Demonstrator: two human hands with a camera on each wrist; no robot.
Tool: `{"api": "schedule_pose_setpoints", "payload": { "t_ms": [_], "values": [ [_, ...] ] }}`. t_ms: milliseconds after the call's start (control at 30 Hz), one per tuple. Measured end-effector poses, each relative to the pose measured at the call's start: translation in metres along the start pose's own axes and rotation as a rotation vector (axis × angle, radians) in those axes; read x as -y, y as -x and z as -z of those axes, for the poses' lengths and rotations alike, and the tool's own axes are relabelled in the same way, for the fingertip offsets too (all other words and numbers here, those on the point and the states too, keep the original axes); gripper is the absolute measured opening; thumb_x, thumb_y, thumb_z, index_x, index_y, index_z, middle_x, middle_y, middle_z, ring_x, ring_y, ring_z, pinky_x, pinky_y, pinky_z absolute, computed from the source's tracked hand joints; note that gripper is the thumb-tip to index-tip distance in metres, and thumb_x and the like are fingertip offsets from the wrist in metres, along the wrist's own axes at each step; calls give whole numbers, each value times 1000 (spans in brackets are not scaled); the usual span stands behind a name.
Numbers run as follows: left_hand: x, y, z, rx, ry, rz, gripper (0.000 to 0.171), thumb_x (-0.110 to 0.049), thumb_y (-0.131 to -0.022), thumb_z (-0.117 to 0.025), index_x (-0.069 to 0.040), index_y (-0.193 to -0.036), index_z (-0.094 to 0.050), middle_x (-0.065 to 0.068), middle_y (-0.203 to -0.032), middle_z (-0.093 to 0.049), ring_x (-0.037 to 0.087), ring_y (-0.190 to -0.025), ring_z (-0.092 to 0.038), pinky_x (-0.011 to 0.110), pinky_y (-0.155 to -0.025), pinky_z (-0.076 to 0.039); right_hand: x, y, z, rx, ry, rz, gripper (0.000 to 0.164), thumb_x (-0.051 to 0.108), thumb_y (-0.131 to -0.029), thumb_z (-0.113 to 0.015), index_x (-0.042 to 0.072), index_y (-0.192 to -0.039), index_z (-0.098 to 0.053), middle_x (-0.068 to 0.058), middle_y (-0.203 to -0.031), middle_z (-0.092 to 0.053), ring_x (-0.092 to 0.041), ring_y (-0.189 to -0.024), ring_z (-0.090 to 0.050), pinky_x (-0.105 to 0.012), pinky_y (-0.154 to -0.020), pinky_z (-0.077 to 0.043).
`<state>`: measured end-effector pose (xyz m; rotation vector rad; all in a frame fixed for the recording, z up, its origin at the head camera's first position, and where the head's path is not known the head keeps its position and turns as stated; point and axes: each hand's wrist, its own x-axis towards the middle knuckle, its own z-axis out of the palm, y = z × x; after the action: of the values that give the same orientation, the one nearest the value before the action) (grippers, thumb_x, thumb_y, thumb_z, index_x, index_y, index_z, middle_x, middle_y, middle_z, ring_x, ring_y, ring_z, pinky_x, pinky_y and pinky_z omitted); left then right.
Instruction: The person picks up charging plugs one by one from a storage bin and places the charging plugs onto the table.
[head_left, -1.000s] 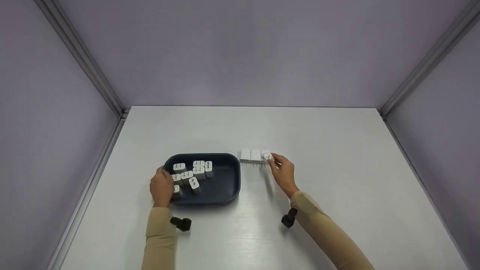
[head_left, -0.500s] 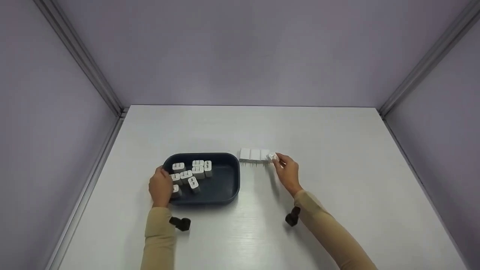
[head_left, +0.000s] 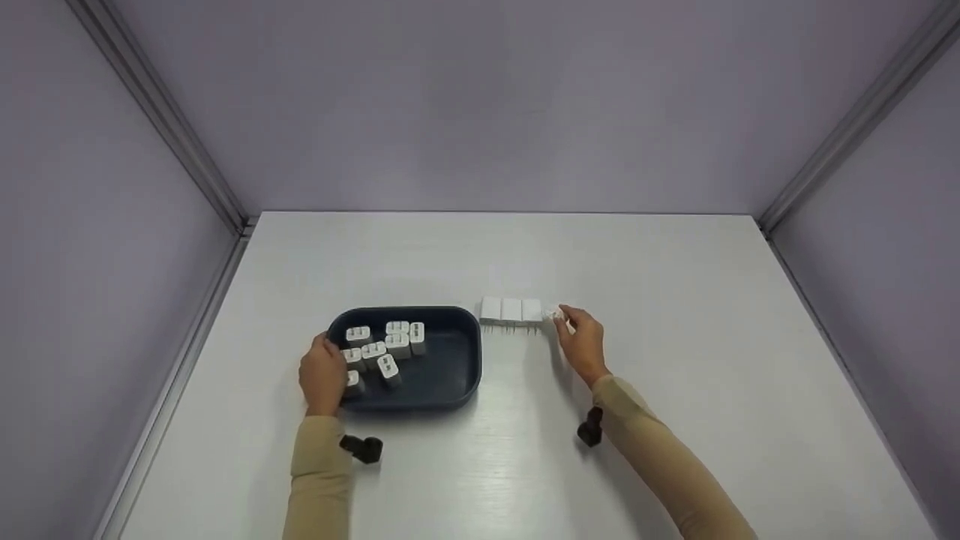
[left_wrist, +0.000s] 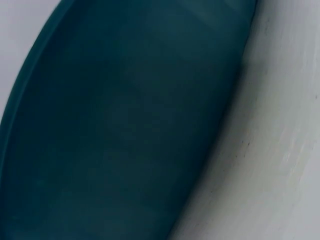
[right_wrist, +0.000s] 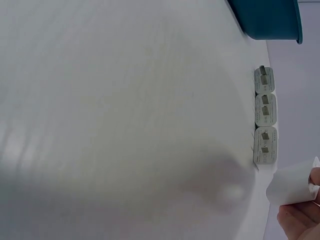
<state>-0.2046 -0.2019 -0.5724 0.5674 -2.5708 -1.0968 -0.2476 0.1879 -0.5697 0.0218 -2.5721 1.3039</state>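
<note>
Several white charger plugs point(head_left: 397, 345) stand in a dark blue tray point(head_left: 454, 375), mostly at its left side, with their marked ends up. My left hand point(head_left: 322, 375) grips the tray's left rim, partly covering the plugs near it. Right of the tray, three white charger plugs point(head_left: 511, 310) lie side by side in a row; in the right wrist view their metal prongs point(right_wrist: 265, 136) show. My right hand point(head_left: 583, 345) pinches another white charger plug point(right_wrist: 292, 184) just past the row's right end. Whether this one touches the table, I cannot tell.
A white table point(head_left: 480, 465) carries everything. A grey-lilac wall point(head_left: 480, 112) rises behind it, with side walls left and right. The tray's wall point(left_wrist: 125, 125) fills much of the left wrist view. Black wrist cameras point(head_left: 590, 427) stick out from the sleeves.
My right hand has moved a little to the right with the charger plug, from over the row's right end to just beside it. My left hand and the tray stay put.
</note>
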Motion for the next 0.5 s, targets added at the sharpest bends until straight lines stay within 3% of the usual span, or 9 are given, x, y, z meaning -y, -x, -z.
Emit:
{"api": "schedule_pose_setpoints", "payload": {
  "t_ms": [233, 500],
  "values": [
    [1, -1, -1, 0, -6, -11, 42, -14, -102, -32, 12, -126, -55, 35, -114, -64, 51, -99, -64, 58, -84, -49, -3, -4, 2, 48, 78, 16, 30, 3, -93, -59, -9, -120, -62, -25, -116, -67, -37, -116, -62, -43, -99, -51],
    [1, 0, -1, 0, -11, -8, 42, -14, -101, -32, 12, -125, -55, 36, -114, -63, 51, -99, -63, 58, -84, -49, -5, -7, 4, 124, 148, -39, 31, 6, -94, -58, -6, -122, -62, -24, -126, -64, -37, -121, -60, -44, -102, -49]
  ]
}}
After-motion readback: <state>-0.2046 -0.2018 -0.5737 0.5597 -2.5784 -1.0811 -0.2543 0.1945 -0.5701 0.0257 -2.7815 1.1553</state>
